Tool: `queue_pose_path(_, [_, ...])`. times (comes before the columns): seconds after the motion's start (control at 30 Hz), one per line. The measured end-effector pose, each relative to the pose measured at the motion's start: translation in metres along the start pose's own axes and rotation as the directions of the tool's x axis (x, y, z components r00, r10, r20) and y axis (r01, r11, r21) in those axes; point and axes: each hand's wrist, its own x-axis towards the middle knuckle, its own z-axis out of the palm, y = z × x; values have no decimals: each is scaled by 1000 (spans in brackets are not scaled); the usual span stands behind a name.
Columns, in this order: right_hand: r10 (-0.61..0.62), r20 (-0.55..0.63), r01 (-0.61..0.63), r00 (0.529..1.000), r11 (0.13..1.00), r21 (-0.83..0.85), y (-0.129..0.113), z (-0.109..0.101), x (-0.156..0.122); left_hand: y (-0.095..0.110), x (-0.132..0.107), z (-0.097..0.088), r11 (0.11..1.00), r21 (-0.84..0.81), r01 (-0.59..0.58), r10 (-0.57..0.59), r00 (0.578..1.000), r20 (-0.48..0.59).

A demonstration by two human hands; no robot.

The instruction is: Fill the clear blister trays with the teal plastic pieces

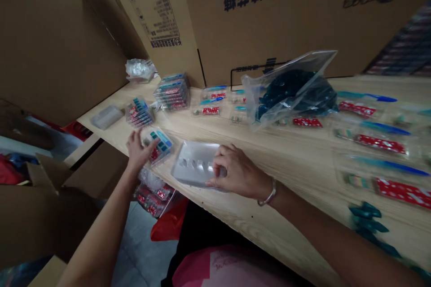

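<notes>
Pink shirt, six o'clock; right hand curled at blister tray, hold unclear; left hand, half-spread, grips filled pack; slipping could drop it.

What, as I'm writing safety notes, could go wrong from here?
The filled pack at the left hand lies near the front edge of the table and might fall. The clear tray at the right hand, also near that edge, could slip. The bag of dark green pieces might slump onto nearby packs.
</notes>
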Motion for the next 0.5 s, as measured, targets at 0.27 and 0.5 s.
queue_pose_path(0.27, [-14,221,15,975,1000,-5,5,-18,10,-43,-4,14,846,328,-420,395,908,143])
queue_pose_path(0.5, [-268,169,316,949,783,-536,-34,-1,-7,-10,-2,1,828,265,-494,484,868,107])
